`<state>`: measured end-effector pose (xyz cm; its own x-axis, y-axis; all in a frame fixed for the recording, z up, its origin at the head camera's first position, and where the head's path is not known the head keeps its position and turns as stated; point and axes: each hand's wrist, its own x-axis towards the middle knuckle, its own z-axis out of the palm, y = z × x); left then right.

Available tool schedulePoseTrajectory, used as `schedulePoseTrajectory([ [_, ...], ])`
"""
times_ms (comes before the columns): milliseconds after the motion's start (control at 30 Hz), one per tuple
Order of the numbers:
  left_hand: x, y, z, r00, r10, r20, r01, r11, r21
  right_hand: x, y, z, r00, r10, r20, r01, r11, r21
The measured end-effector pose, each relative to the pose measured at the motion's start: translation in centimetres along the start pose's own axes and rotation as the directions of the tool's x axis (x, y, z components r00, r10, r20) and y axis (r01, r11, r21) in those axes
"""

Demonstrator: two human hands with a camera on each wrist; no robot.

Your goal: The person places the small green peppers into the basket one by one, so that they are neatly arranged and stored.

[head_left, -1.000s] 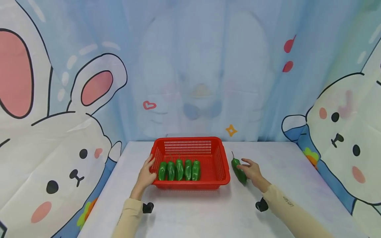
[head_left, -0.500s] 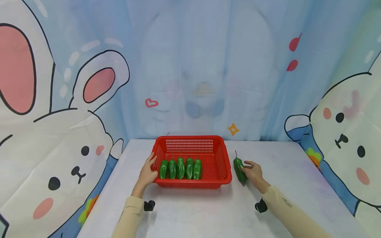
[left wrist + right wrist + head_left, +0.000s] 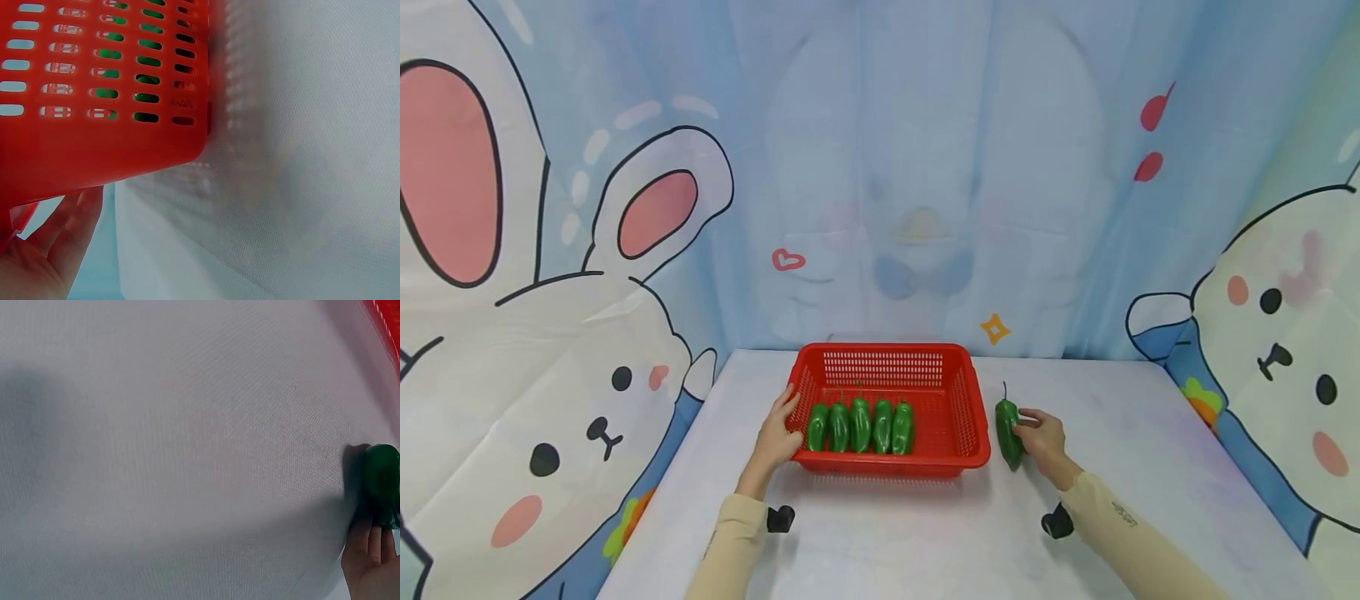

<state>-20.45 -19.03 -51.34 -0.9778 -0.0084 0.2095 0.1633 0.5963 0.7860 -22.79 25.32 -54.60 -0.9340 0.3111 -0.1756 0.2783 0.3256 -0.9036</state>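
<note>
A red plastic basket [image 3: 891, 465] with slotted walls stands on the white-covered table. Inside it, several green chili peppers [image 3: 860, 425] lie side by side toward the left. My left hand [image 3: 773, 437] holds the basket's left side near the front corner, thumb at the rim; the left wrist view shows its fingers against the outside wall. Right of the basket, apart from it, one more green chili pepper [image 3: 1008, 433] lies with its stem pointing away. My right hand [image 3: 1042, 440] pinches it from the right. In the right wrist view the pepper partly hides the fingertips.
The table [image 3: 880, 542] runs back to a pale blue curtain [image 3: 910, 167] printed with cartoon rabbits. A small black wrist device [image 3: 781, 519] shows by the left wrist, and another black device [image 3: 1057, 522] by the right.
The loose pepper has turned slightly, now pointing more straight away from me, and my right fingers have closed in on its side. The left hand stays on the basket. The head view has shifted a little.
</note>
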Motion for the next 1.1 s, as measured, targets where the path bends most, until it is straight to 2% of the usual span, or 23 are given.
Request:
schedulePoseTrajectory([
  [300, -0.4, 0.6, 0.0, 1.0, 0.016, 0.007, -0.016, 1.0, -0.019, -0.5, -0.8, -1.5, 0.999, -0.013, -0.041, 0.014, 1.0, 0.015],
  [667, -0.5, 0.7, 0.0, 0.999, 0.034, 0.014, -0.034, 0.999, -0.033, -0.4, -5.5, -4.0, 0.994, -0.104, -0.046, 0.105, 0.994, 0.031],
  [900, -0.4, 0.7, -0.2, 0.999, 0.024, 0.028, -0.023, 0.999, -0.024, -1.1, -8.1, -5.5, 0.994, -0.109, -0.032, 0.112, 0.987, 0.118],
  [1100, -0.4, 0.5, -0.4, 0.999, 0.019, 0.03, -0.019, 1.0, -0.022, -1.8, -9.3, -6.3, 0.995, -0.095, -0.036, 0.099, 0.985, 0.14],
])
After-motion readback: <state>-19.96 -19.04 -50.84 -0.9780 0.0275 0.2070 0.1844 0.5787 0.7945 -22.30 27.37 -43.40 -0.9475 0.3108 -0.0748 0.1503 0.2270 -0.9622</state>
